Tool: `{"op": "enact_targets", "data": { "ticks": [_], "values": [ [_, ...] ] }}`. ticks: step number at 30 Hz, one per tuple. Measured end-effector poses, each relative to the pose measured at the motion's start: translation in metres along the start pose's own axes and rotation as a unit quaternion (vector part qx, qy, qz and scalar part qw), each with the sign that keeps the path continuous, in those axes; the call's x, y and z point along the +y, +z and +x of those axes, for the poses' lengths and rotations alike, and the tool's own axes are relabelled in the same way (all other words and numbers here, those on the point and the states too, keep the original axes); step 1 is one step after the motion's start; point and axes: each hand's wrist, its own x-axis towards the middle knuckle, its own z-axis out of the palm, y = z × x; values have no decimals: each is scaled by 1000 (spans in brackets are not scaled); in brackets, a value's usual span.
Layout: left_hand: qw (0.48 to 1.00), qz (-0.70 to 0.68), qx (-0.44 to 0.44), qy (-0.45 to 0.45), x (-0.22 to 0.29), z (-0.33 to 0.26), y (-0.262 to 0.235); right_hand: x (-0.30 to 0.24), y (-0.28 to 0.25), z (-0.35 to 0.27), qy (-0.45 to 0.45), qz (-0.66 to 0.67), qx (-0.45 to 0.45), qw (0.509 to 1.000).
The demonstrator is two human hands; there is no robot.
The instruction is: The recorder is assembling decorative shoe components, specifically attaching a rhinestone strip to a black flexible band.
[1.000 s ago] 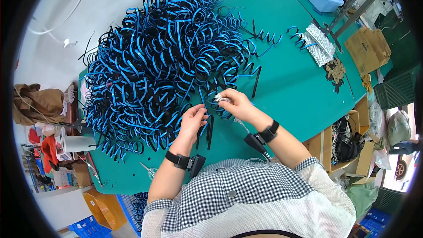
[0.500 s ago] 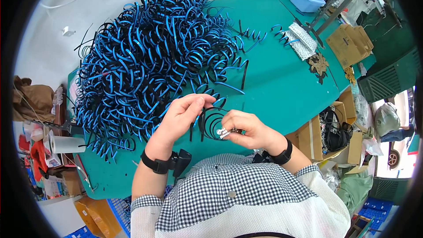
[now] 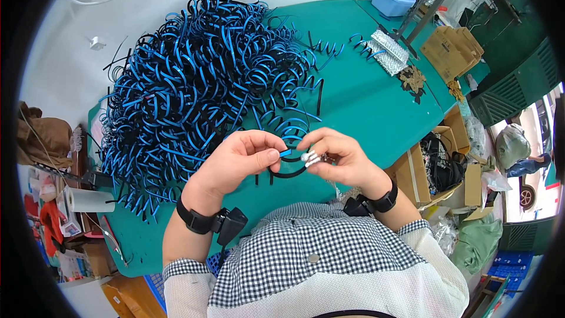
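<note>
My left hand (image 3: 246, 156) pinches a curled strip (image 3: 285, 153), blue on one face and black on the other, between thumb and fingertips. More loops of it hang between my hands, over the near part of the table. Close by on the right, my right hand (image 3: 334, 156) is closed on small shiny silver pieces (image 3: 310, 158) that poke out from the fingertips; their exact kind is not clear. A big heap of similar blue-and-black curled strips (image 3: 194, 76) lies just beyond my left hand.
The green table (image 3: 365, 100) runs beneath everything. At its far right are a silvery bubble-wrap packet (image 3: 389, 52), a blue plastic box (image 3: 392, 1) and brown flower-shaped pieces (image 3: 412, 79). An open cardboard box (image 3: 415, 182) stands right; a white roll (image 3: 89, 200) lies left.
My left hand has come down and turned, now pinching the strip's blue part near my right hand. The loops between the hands have shifted, and the view has turned slightly.
</note>
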Motion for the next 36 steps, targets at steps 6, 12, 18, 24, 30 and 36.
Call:
{"op": "enact_targets", "data": {
  "ticks": [6,12,18,24,30,36],
  "values": [
    [993,-92,32,74,-11,-4,11,-11,7,-10,27,142,189,971],
    [978,-99,111,147,-6,-4,33,-34,19,-7,56,139,220,964],
    [973,-128,84,172,7,-10,49,-46,13,3,0,8,226,974],
    [937,-98,145,302,11,-10,61,-78,24,23,-50,-64,233,969],
    [892,47,204,400,9,-11,67,-78,31,39,-149,-165,266,938],
    [890,40,214,402,9,-10,69,-76,32,44,-155,-197,276,928]
  ]
}}
